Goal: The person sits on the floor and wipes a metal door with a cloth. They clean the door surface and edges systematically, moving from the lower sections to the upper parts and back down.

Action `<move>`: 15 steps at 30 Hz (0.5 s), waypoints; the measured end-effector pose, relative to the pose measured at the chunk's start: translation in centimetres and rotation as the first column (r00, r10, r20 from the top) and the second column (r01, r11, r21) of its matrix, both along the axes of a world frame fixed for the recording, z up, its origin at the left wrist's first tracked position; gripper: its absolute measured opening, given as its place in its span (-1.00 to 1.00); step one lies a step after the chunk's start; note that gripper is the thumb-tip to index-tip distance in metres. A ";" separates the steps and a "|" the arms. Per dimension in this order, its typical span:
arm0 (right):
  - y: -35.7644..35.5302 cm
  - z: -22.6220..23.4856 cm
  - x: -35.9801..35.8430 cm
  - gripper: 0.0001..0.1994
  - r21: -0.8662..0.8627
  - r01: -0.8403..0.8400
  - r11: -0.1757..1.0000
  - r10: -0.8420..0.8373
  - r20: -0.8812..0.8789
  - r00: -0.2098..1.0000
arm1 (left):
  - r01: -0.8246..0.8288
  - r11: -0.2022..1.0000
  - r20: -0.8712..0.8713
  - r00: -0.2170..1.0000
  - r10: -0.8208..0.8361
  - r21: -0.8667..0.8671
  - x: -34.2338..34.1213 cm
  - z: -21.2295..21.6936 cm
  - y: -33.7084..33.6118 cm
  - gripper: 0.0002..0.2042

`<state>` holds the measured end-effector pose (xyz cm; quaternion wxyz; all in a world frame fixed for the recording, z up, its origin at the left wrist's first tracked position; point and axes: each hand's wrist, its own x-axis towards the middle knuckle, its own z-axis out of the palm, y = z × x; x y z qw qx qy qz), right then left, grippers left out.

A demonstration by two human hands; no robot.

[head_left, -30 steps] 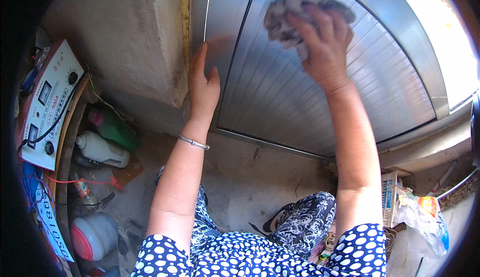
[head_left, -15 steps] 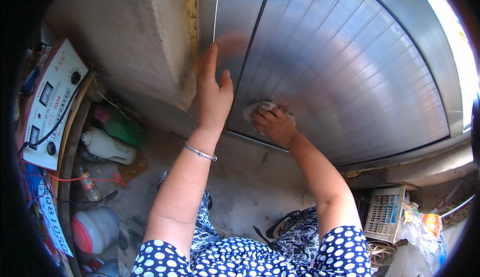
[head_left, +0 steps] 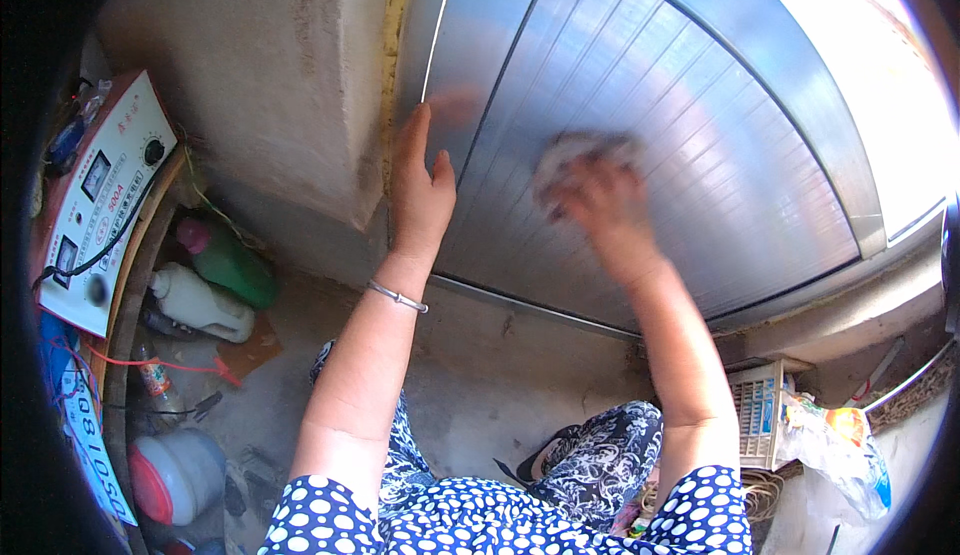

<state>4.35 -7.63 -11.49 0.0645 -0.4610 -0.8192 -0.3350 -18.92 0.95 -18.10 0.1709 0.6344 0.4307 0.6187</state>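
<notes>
A silvery metal door with a ribbed lower panel fills the upper right. My right hand, smeared by motion, presses a crumpled greyish-white cloth against the ribbed panel. The cloth shows around and above the fingers. At the door's left edge, my left hand rests with its fingers stretched upward and the thumb apart. It holds nothing, and its index fingertip meets the bright edge strip of the door. A silver bangle circles the left wrist.
On the left stand a white metering box with dials, a green bottle, a white jug and a red-ended container. A plaster wall corner adjoins the door. Lower right are a plastic basket and plastic bags.
My right hand has moved the cloth up and to the right over the panel. The view has shifted, bringing the door handle into sight. My left hand keeps to the door edge.
</notes>
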 end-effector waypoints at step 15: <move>0.3 -0.8 2.1 -0.42 0.208 0.105 0.972 -0.065 -0.192 0.979 | 0.022 0.999 -0.023 0.999 -0.022 -0.029 0.3 0.3 -0.3 -0.41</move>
